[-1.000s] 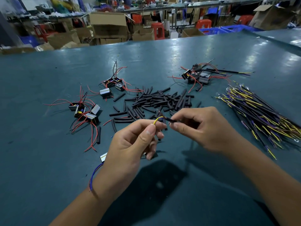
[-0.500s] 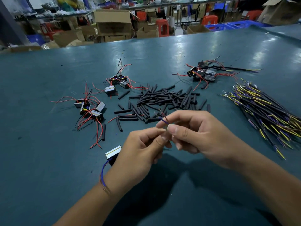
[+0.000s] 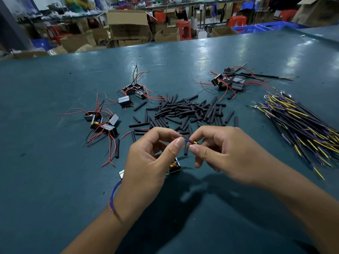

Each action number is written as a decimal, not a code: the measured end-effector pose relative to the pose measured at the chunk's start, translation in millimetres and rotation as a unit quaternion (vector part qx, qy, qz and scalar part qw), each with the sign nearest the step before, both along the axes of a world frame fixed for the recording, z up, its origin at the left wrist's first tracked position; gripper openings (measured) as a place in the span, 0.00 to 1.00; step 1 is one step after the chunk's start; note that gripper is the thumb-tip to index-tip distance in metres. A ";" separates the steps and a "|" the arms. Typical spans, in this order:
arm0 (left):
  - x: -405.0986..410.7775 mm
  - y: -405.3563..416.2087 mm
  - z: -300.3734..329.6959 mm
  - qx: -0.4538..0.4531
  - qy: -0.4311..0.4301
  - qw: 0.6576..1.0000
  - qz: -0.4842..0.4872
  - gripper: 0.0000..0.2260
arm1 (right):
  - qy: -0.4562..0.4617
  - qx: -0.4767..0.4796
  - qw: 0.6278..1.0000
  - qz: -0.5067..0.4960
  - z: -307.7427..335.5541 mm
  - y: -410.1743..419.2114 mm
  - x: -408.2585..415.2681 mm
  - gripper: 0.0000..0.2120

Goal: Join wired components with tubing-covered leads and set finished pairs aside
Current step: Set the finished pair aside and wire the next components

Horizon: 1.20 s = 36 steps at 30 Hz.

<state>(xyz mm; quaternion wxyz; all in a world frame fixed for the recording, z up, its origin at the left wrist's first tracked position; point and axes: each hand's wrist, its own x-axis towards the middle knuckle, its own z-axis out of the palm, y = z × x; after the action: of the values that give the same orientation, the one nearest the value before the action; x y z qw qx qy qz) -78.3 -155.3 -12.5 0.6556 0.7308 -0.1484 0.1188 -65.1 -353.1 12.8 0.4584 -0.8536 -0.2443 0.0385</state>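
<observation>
My left hand (image 3: 146, 162) and my right hand (image 3: 225, 153) meet above the green table (image 3: 55, 198), fingertips almost touching. Between them runs a short stretch of thin wire (image 3: 188, 141), blue and red with a yellow end. My left thumb and forefinger pinch one end, my right fingers pinch the yellow end. A small black wired component (image 3: 175, 166) sits under my left hand, mostly hidden, with a blue wire (image 3: 112, 195) looping past my left wrist. A pile of black tubing pieces (image 3: 185, 110) lies just beyond the hands.
Wired components with red leads lie in groups at the left (image 3: 102, 122), centre back (image 3: 132, 92) and right back (image 3: 229, 81). A bundle of yellow, purple and black leads (image 3: 297, 123) lies at the right. Cardboard boxes (image 3: 128, 24) and red stools stand beyond the table's far edge.
The hands came together from a small gap with a yellow wire end showing, then parted slightly again. A blue and red wire stretch now shows between the fingertips.
</observation>
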 end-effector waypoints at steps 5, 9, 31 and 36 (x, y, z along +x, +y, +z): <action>0.1 0.7 -0.4 0.003 -0.008 1.000 0.004 0.06 | 0.132 0.132 0.982 0.036 5.6 1.8 -0.8 0.02; -1.5 0.0 0.4 0.004 -0.009 1.000 0.003 0.05 | 0.160 0.179 0.970 0.027 5.8 1.3 -1.1 0.05; 5.3 13.3 11.1 0.270 -0.168 0.947 -0.042 0.06 | -0.079 -0.093 0.990 0.066 6.7 -10.6 2.3 0.07; 8.9 14.6 9.1 0.331 -0.262 0.907 -0.014 0.08 | -0.064 -0.095 0.990 0.085 8.7 -13.9 3.2 0.09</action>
<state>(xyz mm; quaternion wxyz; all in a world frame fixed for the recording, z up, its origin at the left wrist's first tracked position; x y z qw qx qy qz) -69.4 -140.6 -3.4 0.3154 0.8463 -0.3557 0.2405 -62.0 -367.0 21.5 0.3541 -0.8701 -0.3399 0.0455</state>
